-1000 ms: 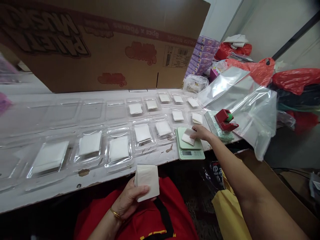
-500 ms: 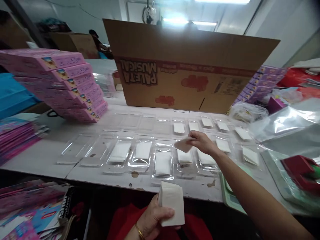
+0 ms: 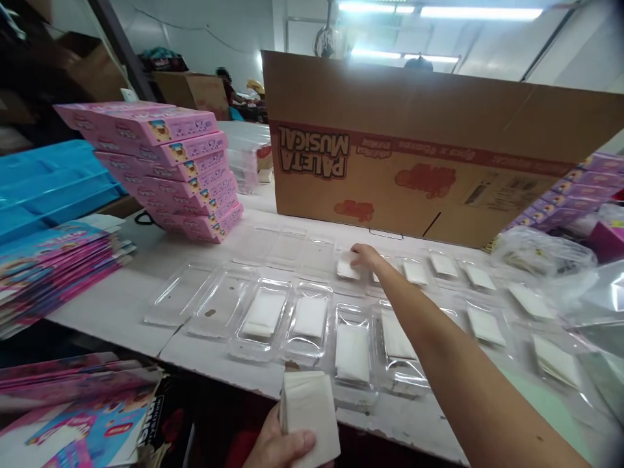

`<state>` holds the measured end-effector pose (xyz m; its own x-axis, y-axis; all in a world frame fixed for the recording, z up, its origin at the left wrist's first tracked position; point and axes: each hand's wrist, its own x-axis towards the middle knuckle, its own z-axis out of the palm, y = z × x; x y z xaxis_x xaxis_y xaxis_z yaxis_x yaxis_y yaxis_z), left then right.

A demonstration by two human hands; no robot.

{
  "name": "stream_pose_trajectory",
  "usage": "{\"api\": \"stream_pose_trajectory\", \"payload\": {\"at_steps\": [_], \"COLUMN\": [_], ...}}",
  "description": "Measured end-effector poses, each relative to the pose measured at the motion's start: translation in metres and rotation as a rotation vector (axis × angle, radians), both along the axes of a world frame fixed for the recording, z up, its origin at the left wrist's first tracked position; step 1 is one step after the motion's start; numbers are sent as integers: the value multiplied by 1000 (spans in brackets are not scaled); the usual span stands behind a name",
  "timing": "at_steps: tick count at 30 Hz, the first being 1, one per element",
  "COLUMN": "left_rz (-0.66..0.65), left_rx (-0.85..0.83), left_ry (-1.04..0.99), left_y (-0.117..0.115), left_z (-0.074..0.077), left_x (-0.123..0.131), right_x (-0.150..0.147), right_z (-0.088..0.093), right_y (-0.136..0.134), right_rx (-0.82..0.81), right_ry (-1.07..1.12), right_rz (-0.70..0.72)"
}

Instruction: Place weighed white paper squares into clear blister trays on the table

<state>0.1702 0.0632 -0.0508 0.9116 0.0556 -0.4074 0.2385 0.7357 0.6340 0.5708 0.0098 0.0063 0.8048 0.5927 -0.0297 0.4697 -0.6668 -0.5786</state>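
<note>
In my left hand, closed at the table's near edge, is a stack of off-white paper-like packets, with the thumb pressed across the front. Stretched out to the back row, my right hand pinches a white packet at a clear plastic tray. Whether that packet rests on the tray's bottom I cannot tell. Several clear trays in the front row hold white packets, among them one tray left of centre. Further left, a clear tray has nothing in it. My right forearm hides part of both rows.
A large open cardboard box stands behind the trays. Pink boxes are stacked at the back left, beside flat printed cartons and a blue bin. Plastic bags lie at the right. A person sits far behind.
My right hand has moved from above the front row to a back-row tray, carrying a packet. The view has swung left. My left hand still grips its stack.
</note>
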Motion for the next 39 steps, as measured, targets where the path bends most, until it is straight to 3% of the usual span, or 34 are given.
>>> {"api": "stream_pose_trajectory", "payload": {"at_steps": [4, 6, 9, 11, 15, 22, 29, 39], "left_rz": [41, 42, 23, 27, -23, -123, -122, -130], "left_rx": [10, 50, 94, 132, 191, 216, 163, 173], "left_ry": [-21, -41, -105, -146, -208, -304, -299, -268], "left_y": [-7, -12, -23, -32, -53, -79, -91, -91], "left_z": [17, 25, 33, 37, 45, 55, 54, 52], "left_x": [15, 22, 28, 29, 26, 20, 19, 19], "right_x": [-41, -85, -167, -218, -276, -287, -292, -294], "right_z": [1, 5, 16, 25, 34, 34, 24, 27], "right_y": [-30, -52, -89, -111, -139, -170, -188, -184], "right_rx": [108, 194, 358, 385, 377, 429, 437, 422], "right_ry": [-112, -146, -206, -224, -319, -448, -641, -511], "right_rz": [-27, 37, 267, 374, 433, 415, 465, 411]}}
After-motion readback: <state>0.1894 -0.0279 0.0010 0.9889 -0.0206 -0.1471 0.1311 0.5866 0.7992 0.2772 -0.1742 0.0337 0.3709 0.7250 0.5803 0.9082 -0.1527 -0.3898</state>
